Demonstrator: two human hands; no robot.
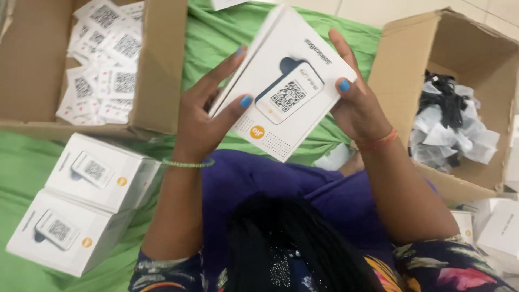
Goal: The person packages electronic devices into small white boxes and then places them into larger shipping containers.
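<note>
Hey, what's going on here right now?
A person holds a white product box up in both hands, the left hand and right hand gripping opposite edges. Two matching white boxes sit stacked on the green cloth. One cardboard carton holds printed cards, another carton bagged black cables.

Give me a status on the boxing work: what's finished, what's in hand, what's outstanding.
Looks done: two white boxes sit closed on the green cloth. In hand: left hand and right hand hold another white box. Possibly left: code cards and bagged cables wait in open cartons.
</note>
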